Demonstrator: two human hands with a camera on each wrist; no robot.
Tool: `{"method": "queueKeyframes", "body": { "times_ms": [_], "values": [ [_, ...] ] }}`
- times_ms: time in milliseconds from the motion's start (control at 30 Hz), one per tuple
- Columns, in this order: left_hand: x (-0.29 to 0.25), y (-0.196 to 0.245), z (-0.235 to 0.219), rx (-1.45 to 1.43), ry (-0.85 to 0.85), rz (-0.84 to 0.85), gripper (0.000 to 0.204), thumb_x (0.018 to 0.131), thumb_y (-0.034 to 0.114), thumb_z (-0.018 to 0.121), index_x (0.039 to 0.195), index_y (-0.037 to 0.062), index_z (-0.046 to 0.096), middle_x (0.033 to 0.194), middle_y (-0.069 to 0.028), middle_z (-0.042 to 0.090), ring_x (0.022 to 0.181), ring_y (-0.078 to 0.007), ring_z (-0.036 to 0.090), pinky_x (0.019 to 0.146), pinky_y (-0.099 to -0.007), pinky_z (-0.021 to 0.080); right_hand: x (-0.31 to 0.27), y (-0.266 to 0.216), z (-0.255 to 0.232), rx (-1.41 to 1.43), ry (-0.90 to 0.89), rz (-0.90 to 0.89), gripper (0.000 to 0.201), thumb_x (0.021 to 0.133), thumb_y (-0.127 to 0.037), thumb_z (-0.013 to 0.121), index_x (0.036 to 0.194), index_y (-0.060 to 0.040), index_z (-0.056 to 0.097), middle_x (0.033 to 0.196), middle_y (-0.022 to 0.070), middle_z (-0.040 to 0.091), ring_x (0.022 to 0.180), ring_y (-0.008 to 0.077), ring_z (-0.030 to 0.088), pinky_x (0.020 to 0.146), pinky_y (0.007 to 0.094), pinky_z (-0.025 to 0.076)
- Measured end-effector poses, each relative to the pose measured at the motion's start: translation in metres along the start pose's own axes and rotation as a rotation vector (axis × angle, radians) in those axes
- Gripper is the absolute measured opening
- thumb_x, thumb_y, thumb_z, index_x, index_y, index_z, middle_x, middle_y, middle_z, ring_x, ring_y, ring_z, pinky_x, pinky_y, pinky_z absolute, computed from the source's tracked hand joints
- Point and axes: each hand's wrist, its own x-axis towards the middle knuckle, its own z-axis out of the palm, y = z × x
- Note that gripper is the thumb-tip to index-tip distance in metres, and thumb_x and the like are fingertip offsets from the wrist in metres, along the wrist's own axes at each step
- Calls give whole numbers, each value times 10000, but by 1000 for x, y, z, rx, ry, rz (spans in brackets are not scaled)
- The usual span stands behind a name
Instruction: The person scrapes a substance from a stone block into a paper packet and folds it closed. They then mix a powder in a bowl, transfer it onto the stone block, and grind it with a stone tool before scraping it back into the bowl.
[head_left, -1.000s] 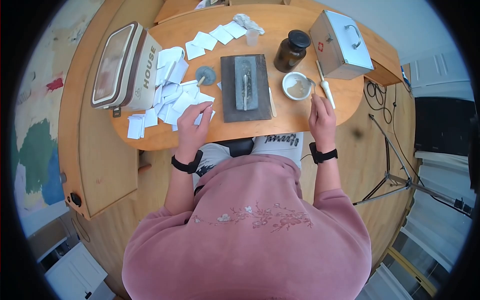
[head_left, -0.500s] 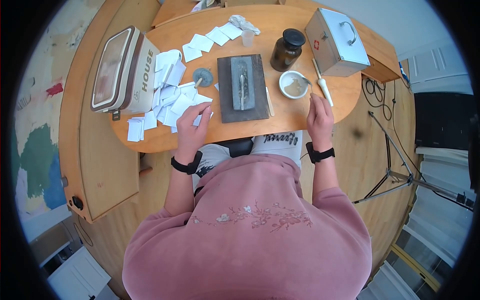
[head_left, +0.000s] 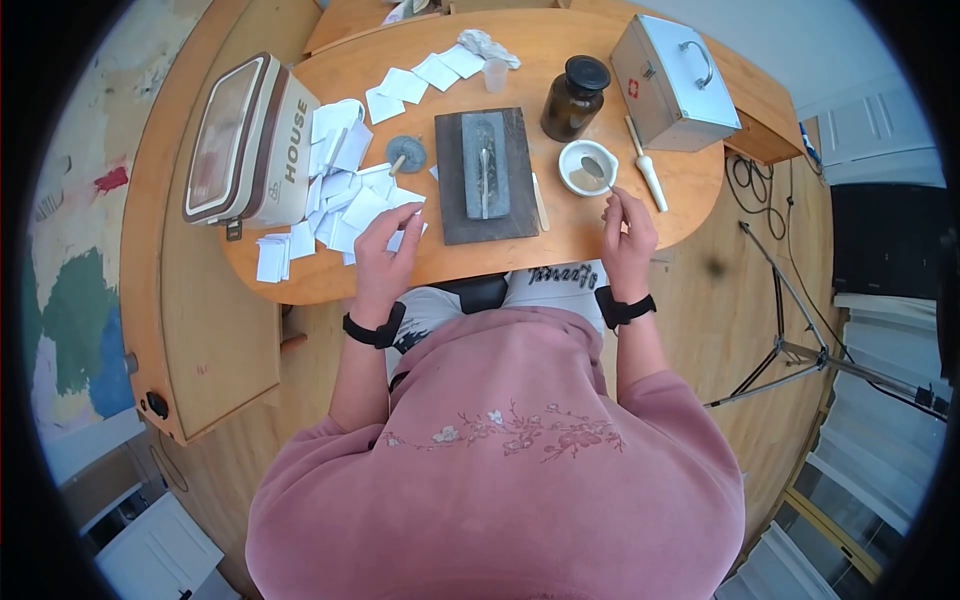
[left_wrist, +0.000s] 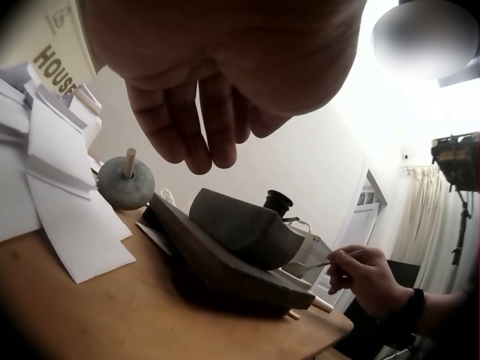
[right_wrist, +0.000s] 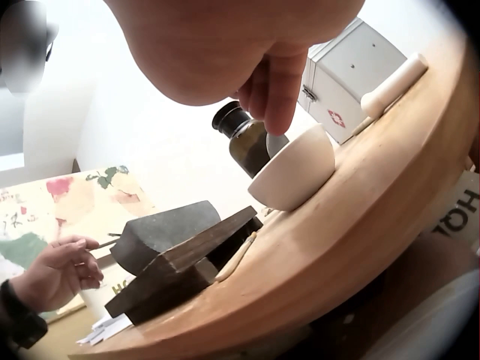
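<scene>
My right hand [head_left: 628, 238] pinches a small metal spoon [head_left: 592, 167] by its handle. The spoon's head is over the inside of a white mortar [head_left: 567, 184], which holds some greyish-beige stuff. In the right wrist view the mortar [right_wrist: 296, 171] stands just beneath the fingers, which hide most of the spoon. My left hand [head_left: 384, 252] hovers at the table's front edge beside loose white papers [head_left: 345, 205], its fingers loosely bent and holding nothing. Between the hands lies a dark board [head_left: 455, 190] bearing a grey stone block [head_left: 487, 130], with a thin stick [head_left: 487, 185] on top.
A white pestle [head_left: 650, 182] lies right of the mortar. Behind stand a brown jar [head_left: 573, 105] and a silver case [head_left: 680, 90]. At left are a HOUSE box [head_left: 270, 150] and a grey disc with a wooden peg [head_left: 405, 155]. A flat wooden stick [head_left: 540, 205] lies beside the board.
My right hand has moved slightly left, carrying the spoon's head from the mortar's right rim to over its inside. The left hand stays about where it was.
</scene>
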Motion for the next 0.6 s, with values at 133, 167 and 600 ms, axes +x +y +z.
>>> {"method": "queueKeyframes", "body": {
  "times_ms": [133,167,600],
  "values": [
    [0,1,-2,-3,-21,-10,208,1065,68,759,1247,-22,800,1074,-146,825,922,-231,783,851,-345,602,-7,-12,10,88,146,73,184,1069,41,708,1237,6,774,974,132,735,795,236,714,726,360,580],
    [0,1,-1,2,-28,-2,214,1067,62,755,1259,-24,795,1076,-144,825,924,-224,788,851,-341,605,-8,-14,9,56,154,30,187,1072,41,704,1241,4,774,974,121,733,789,222,711,720,352,579],
    [-3,-10,6,16,-97,-41,279,1106,74,719,1361,-35,753,1110,-133,831,986,-181,794,904,-335,628,-29,-2,3,73,137,118,166,1104,-23,702,1251,29,758,971,109,773,750,166,733,700,313,588]
  ]
}}
